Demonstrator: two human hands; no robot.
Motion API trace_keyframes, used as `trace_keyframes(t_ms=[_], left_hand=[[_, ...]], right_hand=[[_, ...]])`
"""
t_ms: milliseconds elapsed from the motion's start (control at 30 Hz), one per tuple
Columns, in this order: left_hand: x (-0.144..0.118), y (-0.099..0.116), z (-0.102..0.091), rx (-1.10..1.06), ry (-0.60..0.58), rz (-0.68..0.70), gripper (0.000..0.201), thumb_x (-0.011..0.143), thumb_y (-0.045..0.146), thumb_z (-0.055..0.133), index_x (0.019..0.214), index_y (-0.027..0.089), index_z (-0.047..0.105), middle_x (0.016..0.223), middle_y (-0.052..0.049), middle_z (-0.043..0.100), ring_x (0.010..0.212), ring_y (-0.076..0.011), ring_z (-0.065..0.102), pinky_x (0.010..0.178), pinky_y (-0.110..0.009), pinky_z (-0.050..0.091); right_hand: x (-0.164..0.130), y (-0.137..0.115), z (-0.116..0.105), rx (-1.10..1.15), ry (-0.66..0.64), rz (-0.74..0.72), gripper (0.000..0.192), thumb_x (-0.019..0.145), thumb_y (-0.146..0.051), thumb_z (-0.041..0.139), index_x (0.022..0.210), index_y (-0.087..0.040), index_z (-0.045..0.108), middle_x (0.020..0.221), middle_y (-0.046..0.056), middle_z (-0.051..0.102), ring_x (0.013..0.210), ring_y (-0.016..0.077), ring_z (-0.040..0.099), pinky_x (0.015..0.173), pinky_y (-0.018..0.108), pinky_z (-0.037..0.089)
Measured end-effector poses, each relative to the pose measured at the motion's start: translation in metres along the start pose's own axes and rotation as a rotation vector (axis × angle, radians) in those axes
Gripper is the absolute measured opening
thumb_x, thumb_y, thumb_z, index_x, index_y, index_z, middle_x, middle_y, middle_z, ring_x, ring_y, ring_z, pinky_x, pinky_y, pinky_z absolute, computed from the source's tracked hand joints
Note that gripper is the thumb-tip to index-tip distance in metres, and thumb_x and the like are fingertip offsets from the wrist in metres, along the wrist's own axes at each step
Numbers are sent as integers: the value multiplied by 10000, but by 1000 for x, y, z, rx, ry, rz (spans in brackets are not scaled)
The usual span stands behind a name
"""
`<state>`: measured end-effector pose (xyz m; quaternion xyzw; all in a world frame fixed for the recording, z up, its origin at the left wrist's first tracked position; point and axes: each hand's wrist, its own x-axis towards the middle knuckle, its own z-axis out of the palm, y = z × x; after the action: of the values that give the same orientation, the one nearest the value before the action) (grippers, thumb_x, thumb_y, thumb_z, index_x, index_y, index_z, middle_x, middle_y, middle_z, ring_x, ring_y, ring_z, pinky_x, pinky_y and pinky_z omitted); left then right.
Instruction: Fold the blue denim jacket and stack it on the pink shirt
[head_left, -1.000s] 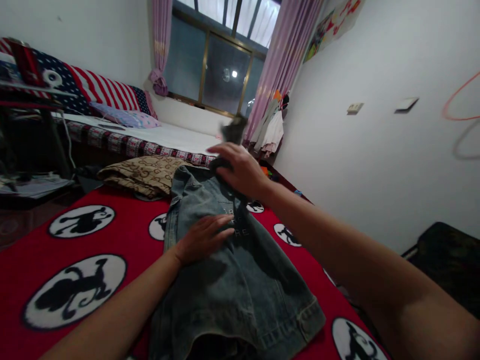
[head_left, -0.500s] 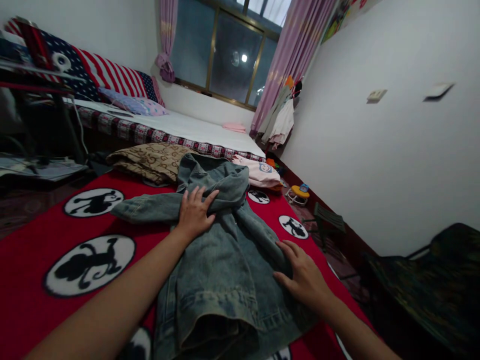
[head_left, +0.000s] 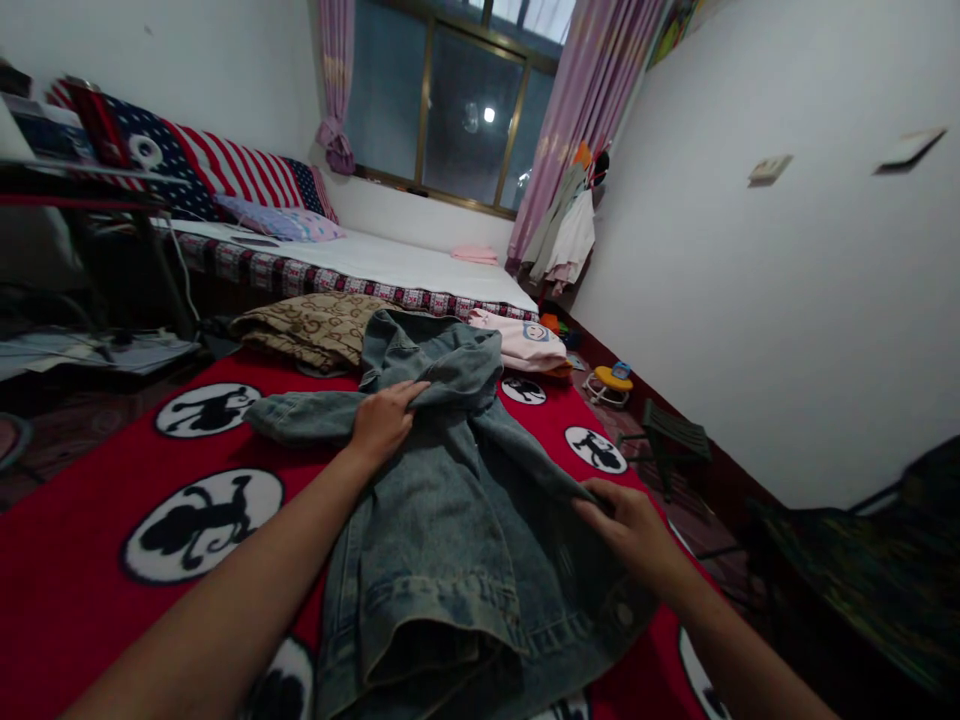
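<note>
Gripping denim jacket [head_left: 442, 520] w/ both hands: left hand [head_left: 384, 420] pinches shoulder fold, right hand [head_left: 628, 525] clutches front edge, on red blanket [head_left: 90, 480].

Honestly can't read any text here. The poster [head_left: 679, 22] high on the wall is too blurry, and the pink garment [head_left: 521, 343] just has a small round picture, no letters I can make out.

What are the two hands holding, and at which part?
Both grip the faded blue denim jacket: the left hand pinches a fold near the shoulder, the right hand pinches the right-side edge.
</note>
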<state>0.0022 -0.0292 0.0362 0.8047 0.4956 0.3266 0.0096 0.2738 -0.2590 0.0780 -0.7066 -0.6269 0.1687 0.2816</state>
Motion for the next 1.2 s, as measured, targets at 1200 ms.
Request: trace_keyframes(t_ms=[1200], left_hand=[[7, -3, 7, -36, -68, -125, 412, 860, 295, 568, 1268, 270, 621, 954, -103, 735, 902, -297, 696, 799, -391, 527]], right_hand=[[73, -37, 124, 10, 233, -161, 94, 818, -237, 529, 847, -186, 603, 816, 38, 629, 748, 184, 582, 686, 286, 422]])
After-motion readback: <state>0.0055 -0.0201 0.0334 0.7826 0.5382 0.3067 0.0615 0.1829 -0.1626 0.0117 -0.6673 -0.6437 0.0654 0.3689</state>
